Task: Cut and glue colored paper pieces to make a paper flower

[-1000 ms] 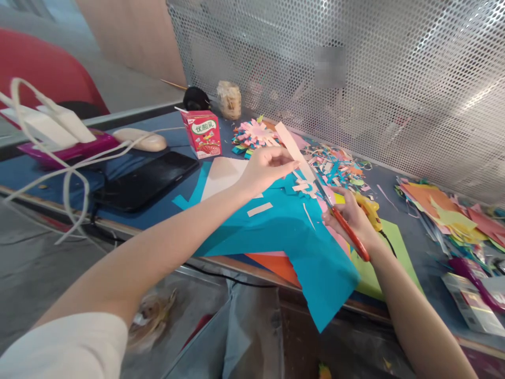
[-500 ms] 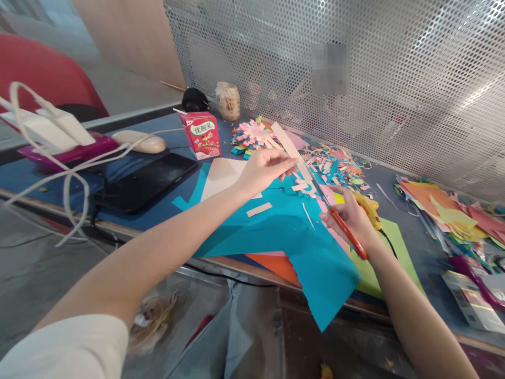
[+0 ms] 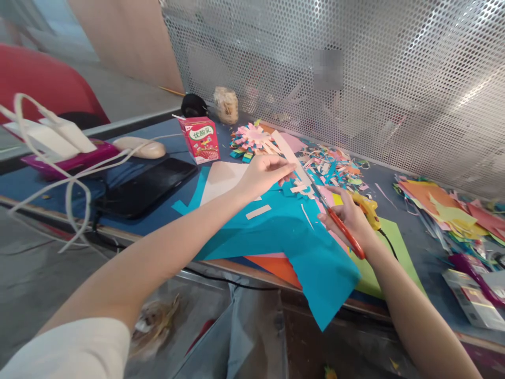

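Note:
Pinched in my left hand (image 3: 271,171) is a long pale pink paper strip (image 3: 291,151), which slants away toward the back of the table. My right hand (image 3: 347,217) grips red-handled scissors (image 3: 342,231), their blades pointing up and left to the near end of the strip. Whether the blades are parted there is too small to tell. Below both hands lies a large teal paper sheet (image 3: 252,237) whose corner hangs over the table edge. A short pale strip (image 3: 258,212) rests on it, and small pale cut pieces (image 3: 302,188) lie close under the blades.
A fringed paper flower (image 3: 254,138) and a heap of paper shreds (image 3: 335,168) lie toward the perforated metal panel (image 3: 276,63). Left are a red drink carton (image 3: 200,139), a black phone (image 3: 148,187) and white cables (image 3: 71,184). A yellow glue gun (image 3: 365,206) sits beside my right hand.
Both hands hold almost the same place, with the strip and scissors still between them. The view has shifted slightly, so the table's back objects appear a little lower.

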